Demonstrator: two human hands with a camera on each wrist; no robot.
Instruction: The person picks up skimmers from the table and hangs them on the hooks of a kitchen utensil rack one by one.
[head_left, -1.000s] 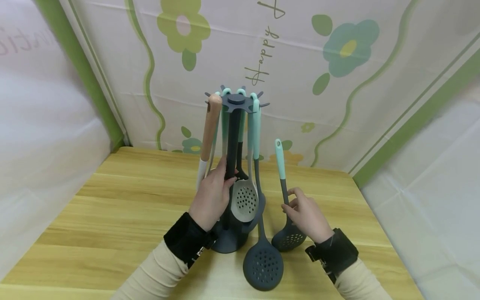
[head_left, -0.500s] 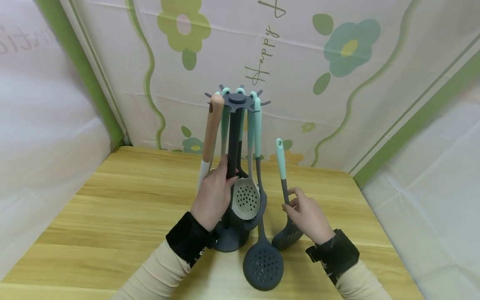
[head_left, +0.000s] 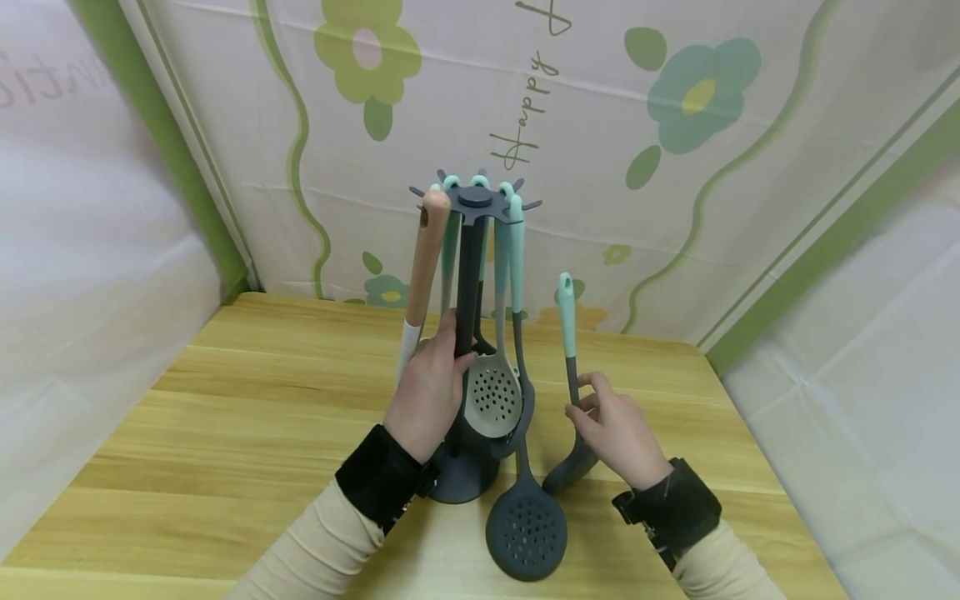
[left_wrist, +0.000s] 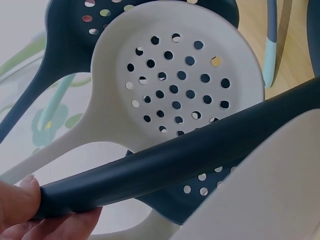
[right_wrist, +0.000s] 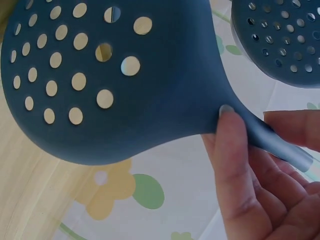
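My left hand [head_left: 427, 387] grips the black pole [head_left: 468, 287] of a utensil stand in the head view; in the left wrist view the thumb and fingers wrap the pole [left_wrist: 150, 167]. My right hand [head_left: 615, 429] pinches the neck of a dark grey skimmer [head_left: 573, 462] with a mint handle, held upright right of the stand. Its perforated head [right_wrist: 95, 65] fills much of the right wrist view. From the stand's top ring [head_left: 475, 200] hang several utensils, among them a pale grey slotted spoon [head_left: 493, 398] and a wooden-handled utensil [head_left: 427, 258].
Another dark skimmer [head_left: 527, 529] has its head near the table's front, close to the stand's round base [head_left: 465, 479]. All stand on a wood-grain table [head_left: 225, 433]. A flower-printed cloth [head_left: 585, 167] rises behind the table's back edge.
The skimmer in my right hand has turned, its holes going out of sight in the head view, and its handle has shifted slightly right. The stand has moved very little.
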